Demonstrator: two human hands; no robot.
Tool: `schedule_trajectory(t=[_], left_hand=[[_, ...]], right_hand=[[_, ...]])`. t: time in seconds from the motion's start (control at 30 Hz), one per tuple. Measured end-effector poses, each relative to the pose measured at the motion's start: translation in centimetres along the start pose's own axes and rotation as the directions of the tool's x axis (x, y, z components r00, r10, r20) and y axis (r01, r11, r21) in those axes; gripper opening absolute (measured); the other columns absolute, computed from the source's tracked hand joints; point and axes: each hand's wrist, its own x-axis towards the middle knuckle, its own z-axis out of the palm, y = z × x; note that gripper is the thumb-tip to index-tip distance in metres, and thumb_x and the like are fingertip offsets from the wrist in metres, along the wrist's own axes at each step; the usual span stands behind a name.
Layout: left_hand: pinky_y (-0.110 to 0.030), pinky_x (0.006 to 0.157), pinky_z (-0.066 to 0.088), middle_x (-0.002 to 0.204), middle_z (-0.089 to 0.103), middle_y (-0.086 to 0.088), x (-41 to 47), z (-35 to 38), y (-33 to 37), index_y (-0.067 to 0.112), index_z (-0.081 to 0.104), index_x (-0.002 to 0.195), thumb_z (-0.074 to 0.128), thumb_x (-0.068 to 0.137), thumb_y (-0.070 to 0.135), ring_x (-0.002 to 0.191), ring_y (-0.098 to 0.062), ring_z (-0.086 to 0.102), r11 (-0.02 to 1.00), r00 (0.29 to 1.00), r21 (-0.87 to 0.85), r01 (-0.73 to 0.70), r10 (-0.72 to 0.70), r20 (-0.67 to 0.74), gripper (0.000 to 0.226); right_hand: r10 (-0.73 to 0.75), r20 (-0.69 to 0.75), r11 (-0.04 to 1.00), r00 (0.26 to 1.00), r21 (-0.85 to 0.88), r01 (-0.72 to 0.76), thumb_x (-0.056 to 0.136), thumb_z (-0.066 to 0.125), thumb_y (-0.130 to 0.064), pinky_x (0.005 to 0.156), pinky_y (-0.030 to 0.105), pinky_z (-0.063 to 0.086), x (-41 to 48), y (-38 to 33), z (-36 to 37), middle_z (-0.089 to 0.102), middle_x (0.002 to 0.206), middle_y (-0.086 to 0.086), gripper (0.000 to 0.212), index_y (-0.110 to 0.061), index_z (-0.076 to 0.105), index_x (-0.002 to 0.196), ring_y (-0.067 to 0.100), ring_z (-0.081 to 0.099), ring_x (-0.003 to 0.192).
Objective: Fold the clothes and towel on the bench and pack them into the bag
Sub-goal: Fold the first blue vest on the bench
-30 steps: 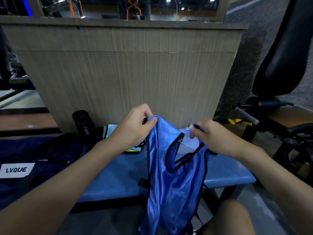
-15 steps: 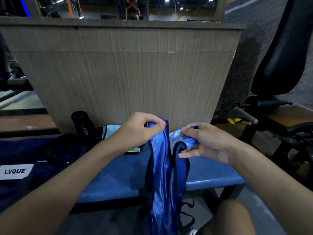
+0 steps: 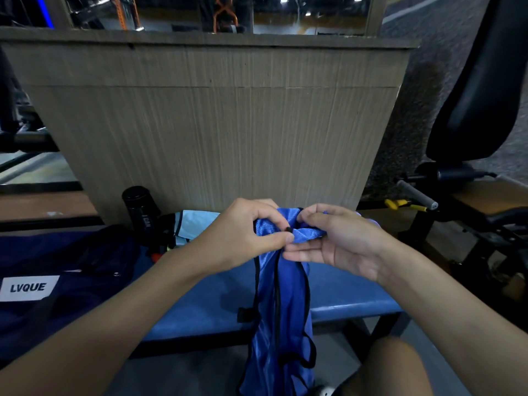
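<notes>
The blue vest [image 3: 281, 310] with black trim hangs in front of the blue counter [image 3: 200, 304], its lower end trailing past the front edge. The left grip [image 3: 245, 232] pinches its bunched top. The right grip [image 3: 337, 241] clasps the same bunch with thumb and forefinger, its other fingers straight. Behind lie a light-blue cloth [image 3: 197, 221] and a black bottle [image 3: 138, 208]. The navy bag [image 3: 57, 267] sits at the left.

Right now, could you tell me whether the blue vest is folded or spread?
Folded lengthwise, not spread: the vest hangs narrow past the bench, its top pinched together by the left hand and right hand.
</notes>
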Motion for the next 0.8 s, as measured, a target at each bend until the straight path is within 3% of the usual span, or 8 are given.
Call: schedule_trajectory(t=[0.13, 0.2, 0.3, 0.4, 0.47, 0.6, 0.73, 0.8], left_hand=[[-0.020, 0.076, 0.046, 0.079, 0.066, 0.007, 0.0, 0.2, -0.5, 0.014, 0.071, 0.076, 0.073, 0.081, 0.015, 0.076, -0.008, 0.062, 1.000, 0.993, 0.003, -0.030, 0.030, -0.112, 0.006], [-0.021, 0.070, 0.046, 0.076, 0.065, 0.009, 0.0, 0.0, -0.6, 0.015, 0.068, 0.074, 0.070, 0.080, 0.017, 0.069, -0.009, 0.060, 0.999, 0.985, -0.029, -0.018, 0.013, -0.172, 0.006], [-0.040, 0.059, 0.049, 0.075, 0.065, 0.013, 0.0, -0.6, -0.8, 0.015, 0.066, 0.073, 0.072, 0.084, 0.010, 0.068, -0.038, 0.058, 0.995, 0.975, -0.080, 0.054, -0.070, -0.211, 0.014], [-0.030, 0.064, 0.047, 0.073, 0.066, 0.014, 0.2, -0.8, -1.1, 0.017, 0.066, 0.072, 0.072, 0.084, 0.005, 0.073, -0.038, 0.058, 0.994, 0.968, -0.081, 0.068, -0.085, -0.235, 0.018], [-0.024, 0.066, 0.044, 0.073, 0.066, 0.013, 0.3, -0.9, -1.2, 0.018, 0.067, 0.072, 0.073, 0.084, 0.007, 0.072, -0.036, 0.058, 0.993, 0.969, -0.094, 0.075, -0.095, -0.230, 0.018], [-0.034, 0.069, 0.042, 0.073, 0.065, 0.013, 0.3, -1.2, -1.5, 0.021, 0.066, 0.071, 0.072, 0.080, 0.016, 0.069, -0.038, 0.055, 0.990, 0.973, -0.111, 0.082, -0.103, -0.205, 0.012], [-0.031, 0.065, 0.042, 0.072, 0.063, 0.012, 0.2, -1.2, -1.5, 0.021, 0.067, 0.072, 0.073, 0.081, 0.013, 0.068, -0.025, 0.052, 0.987, 0.976, -0.132, 0.087, -0.111, -0.187, 0.013], [-0.037, 0.063, 0.044, 0.071, 0.063, 0.006, 0.2, -1.3, -1.6, 0.021, 0.067, 0.073, 0.072, 0.079, 0.017, 0.065, -0.032, 0.053, 0.987, 0.975, -0.131, 0.091, -0.115, -0.188, 0.010]], right_hand=[[-0.001, 0.004, 1.000, 1.000, -0.025, 0.001, 0.101, 0.050, -0.011, 0.074, 0.047, 0.061, 0.0, 0.1, -0.5, 0.060, 0.100, 0.024, 0.011, -0.006, 0.057, 0.094, 0.037, 0.071, 0.076], [-0.033, 0.019, 0.984, 0.999, -0.176, 0.036, 0.099, 0.055, -0.029, 0.077, 0.041, 0.059, -0.1, 0.2, -1.3, 0.061, 0.101, 0.017, 0.021, -0.009, 0.061, 0.098, 0.032, 0.070, 0.084], [-0.150, 0.072, 0.868, 0.986, -0.468, 0.166, 0.079, 0.065, -0.048, 0.076, 0.026, 0.048, -0.8, 0.4, -2.2, 0.065, 0.090, -0.006, 0.038, -0.014, 0.063, 0.096, 0.011, 0.062, 0.089], [-0.295, 0.133, 0.819, 0.946, -0.474, 0.322, 0.084, 0.070, -0.024, 0.072, 0.019, 0.048, -0.8, 1.0, -2.6, 0.067, 0.089, 0.000, 0.031, 0.001, 0.063, 0.100, 0.008, 0.061, 0.081], [-0.391, 0.101, 0.807, 0.915, -0.441, 0.394, 0.091, 0.065, -0.012, 0.073, 0.024, 0.045, -0.6, 1.4, -2.4, 0.062, 0.082, 0.007, 0.022, 0.009, 0.058, 0.091, 0.014, 0.055, 0.077], [-0.472, 0.043, 0.799, 0.880, -0.402, 0.448, 0.091, 0.064, -0.004, 0.077, 0.034, 0.042, -0.5, 1.4, -2.1, 0.059, 0.083, 0.013, 0.009, -0.002, 0.055, 0.089, 0.020, 0.052, 0.079], [-0.439, 0.225, 0.768, 0.870, -0.408, 0.494, 0.085, 0.068, 0.004, 0.077, 0.031, 0.045, -0.9, 1.4, -2.3, 0.066, 0.099, 0.005, 0.044, -0.019, 0.057, 0.121, 0.018, 0.054, 0.082], [-0.458, 0.258, 0.721, 0.851, -0.452, 0.525, 0.086, 0.068, 0.001, 0.075, 0.034, 0.045, -0.9, 1.5, -2.2, 0.067, 0.089, 0.003, 0.021, -0.009, 0.066, 0.105, 0.016, 0.055, 0.079]])
